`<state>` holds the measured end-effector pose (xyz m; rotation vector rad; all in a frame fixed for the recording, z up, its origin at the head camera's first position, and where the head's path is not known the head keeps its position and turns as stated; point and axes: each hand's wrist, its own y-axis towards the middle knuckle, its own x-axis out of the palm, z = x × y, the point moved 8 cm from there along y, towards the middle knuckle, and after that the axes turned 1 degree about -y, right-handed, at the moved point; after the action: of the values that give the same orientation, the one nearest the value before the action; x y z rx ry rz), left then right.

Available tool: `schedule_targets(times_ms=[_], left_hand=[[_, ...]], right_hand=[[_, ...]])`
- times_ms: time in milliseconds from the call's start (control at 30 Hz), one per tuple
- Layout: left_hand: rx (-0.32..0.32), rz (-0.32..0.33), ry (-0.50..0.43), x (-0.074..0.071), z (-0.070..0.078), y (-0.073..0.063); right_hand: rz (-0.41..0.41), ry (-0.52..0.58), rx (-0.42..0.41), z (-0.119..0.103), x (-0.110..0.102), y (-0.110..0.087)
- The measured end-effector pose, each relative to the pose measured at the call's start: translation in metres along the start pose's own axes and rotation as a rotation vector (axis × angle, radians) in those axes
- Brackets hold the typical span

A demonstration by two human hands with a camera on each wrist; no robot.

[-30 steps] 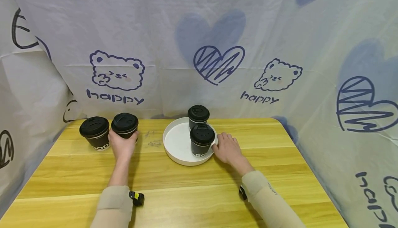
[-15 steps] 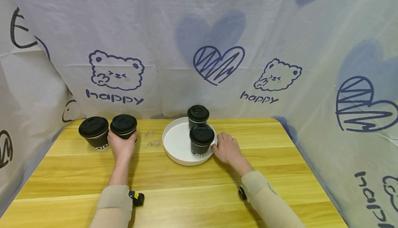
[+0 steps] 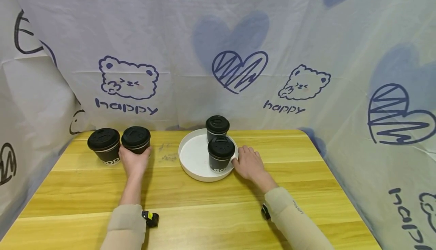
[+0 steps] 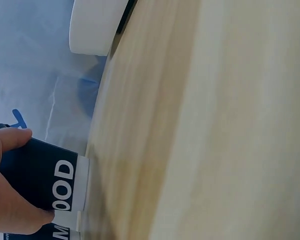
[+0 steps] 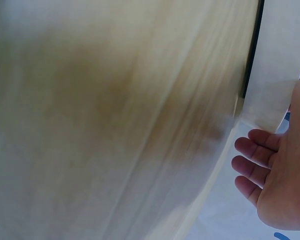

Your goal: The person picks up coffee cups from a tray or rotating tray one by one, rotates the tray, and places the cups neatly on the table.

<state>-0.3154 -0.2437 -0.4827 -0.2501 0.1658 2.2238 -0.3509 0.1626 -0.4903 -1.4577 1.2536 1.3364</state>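
Note:
My left hand (image 3: pixel 134 160) holds a black paper coffee cup (image 3: pixel 136 140) with a black lid, thumb and fingers around its sides. In the left wrist view, that cup (image 4: pixel 37 172) stands upright with its pale base right at the tabletop. Close on its left is a second lidded coffee cup (image 3: pixel 105 146) with white lettering. My right hand (image 3: pixel 249 163) rests against the right side of a round white tray (image 3: pixel 190 159), thumb at the rim. Its fingers (image 5: pixel 252 170) are loosely bent beside the tray wall (image 5: pixel 275 65), around no object. The thumb is mostly hidden in the right wrist view.
Two more lidded coffee cups stand on the right part of the tray, a front one (image 3: pixel 220 155) and a rear one (image 3: pixel 217 127). Under everything is a wooden table (image 3: pixel 204 219). A printed white cloth (image 3: pixel 184 53) hangs behind and along both sides.
The cup in my left hand has come slightly down and nearer, beside the left cup. My right hand and the tray stay where they were.

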Motion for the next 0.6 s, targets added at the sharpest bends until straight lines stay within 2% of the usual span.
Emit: schedule_targets(times_ms=[433,600], left_hand=[[-0.045,0.007,-0.065,-0.009,0.010,-0.020],[-0.016,0.025,-0.111,-0.014,0.020,-0.031]], right_hand=[[-0.007,-0.006,0.004,0.001,0.001,0.001],[-0.009,-0.002,0.001,0.000,0.002,0.001]])
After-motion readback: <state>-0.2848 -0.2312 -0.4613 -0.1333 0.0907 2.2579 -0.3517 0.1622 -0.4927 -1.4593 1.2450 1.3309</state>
